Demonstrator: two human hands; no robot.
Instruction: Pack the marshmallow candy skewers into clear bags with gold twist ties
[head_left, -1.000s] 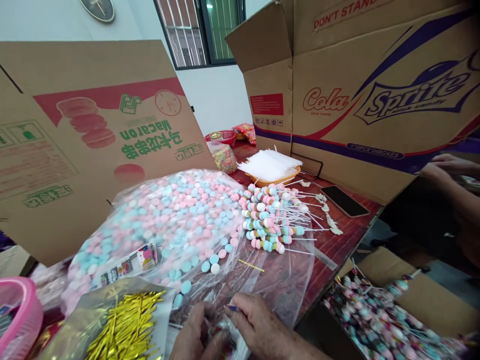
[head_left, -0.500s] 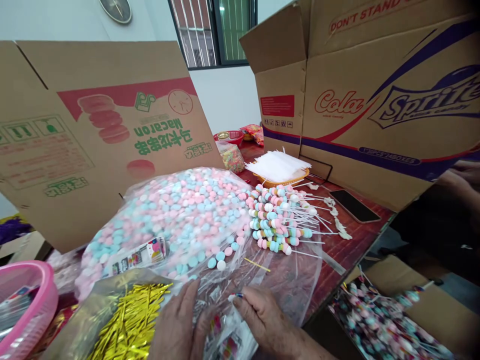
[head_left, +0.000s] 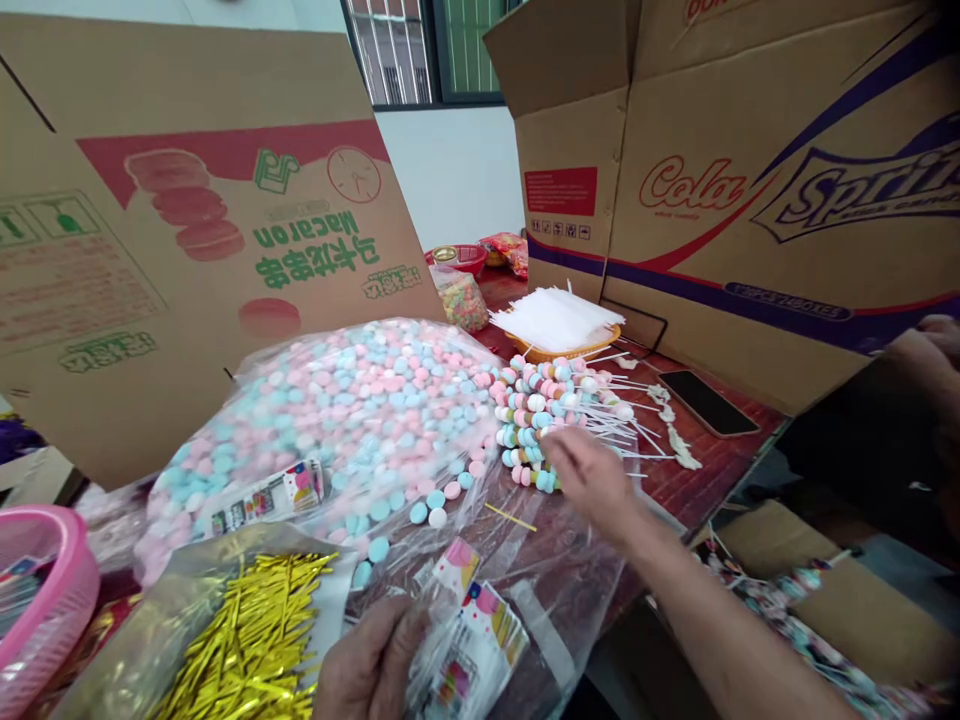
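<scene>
My left hand (head_left: pixel 375 655) is at the bottom middle, thumb and fingers closed on a clear printed plastic bag (head_left: pixel 454 568). Just beside it lies a stack of similar printed bags (head_left: pixel 484 650), some overlapping. My right hand (head_left: pixel 592 485) reaches over the front of a pile of candy skewers (head_left: pixel 529 405), pink, blue, white and green sweets on white sticks. Its fingers are curled together at a skewer's sweets, and the hand partly covers them. A gold twist tie (head_left: pixel 511 517) lies on the plastic between both hands.
A big clear bag of pastel sweets (head_left: pixel 360 400) spreads across the table, with gold twist ties (head_left: pixel 247 640) in front. Cardboard boxes (head_left: pixel 210 90) (head_left: pixel 690 250) stand behind. White sticks (head_left: pixel 559 318), a phone (head_left: pixel 709 402) and a pink basket (head_left: pixel 67 590) are around. Another person's hand (head_left: pixel 926 360) shows at right.
My right hand has moved from the printed bags up and forward to the candy skewers. My left hand has shifted slightly and now holds one bag raised from the stack. The view has tilted down.
</scene>
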